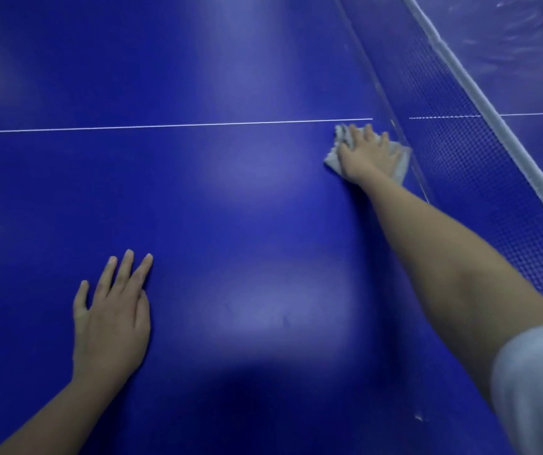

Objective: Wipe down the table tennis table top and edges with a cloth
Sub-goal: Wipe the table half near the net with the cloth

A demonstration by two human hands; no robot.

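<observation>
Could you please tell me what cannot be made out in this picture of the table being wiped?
Head view:
- cloth: mostly under the right hand, so its size and folds are hidden.
- table edges: cut off by the frame.
- far half: blurred, partly behind the net.
- left hand palm: hidden by the hand's own back.

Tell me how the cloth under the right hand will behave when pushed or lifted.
The cloth looks floppy: it lies crumpled and flattened under the right hand, so lifted it would probably droop. It seems thin and likely light. On the glossy table it should slide easily, perhaps bunching at its loose edges.
</observation>
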